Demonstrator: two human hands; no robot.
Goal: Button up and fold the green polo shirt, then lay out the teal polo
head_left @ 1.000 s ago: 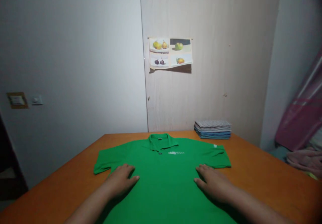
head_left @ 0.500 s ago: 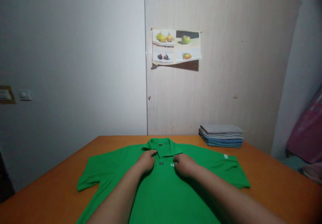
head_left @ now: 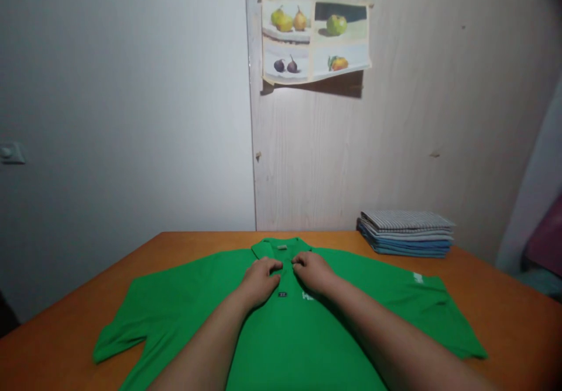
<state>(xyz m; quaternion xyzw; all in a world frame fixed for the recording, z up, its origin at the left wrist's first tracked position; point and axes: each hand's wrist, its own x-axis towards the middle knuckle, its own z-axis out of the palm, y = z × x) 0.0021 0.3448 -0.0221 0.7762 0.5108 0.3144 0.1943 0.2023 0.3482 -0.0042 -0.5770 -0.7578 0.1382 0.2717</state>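
Note:
A green short-sleeved polo shirt (head_left: 281,338) lies front up, spread flat with its collar toward the far side. My left hand (head_left: 262,280) is on the left collar tip beside the neck opening, thumb and fingers closing on the fabric. Across the placket, my right hand (head_left: 311,271) pinches the right collar edge. Both fingertips partly hide the collar points. A small dark label sits on the placket below my hands, and white lettering on the chest is partly covered by my right hand. Each sleeve is stretched out sideways, with some wrinkles.
An orange-brown table (head_left: 184,242) carries the shirt. At its back right stands a stack of folded cloths (head_left: 406,236), striped on top and blue below. Behind are a wall and a pale panel with a fruit picture (head_left: 316,40). Something pink (head_left: 547,244) hangs at the far right.
My hands have moved inward toward each other at the neck opening, and the collar flaps now lie closer together. The view has come nearer the table.

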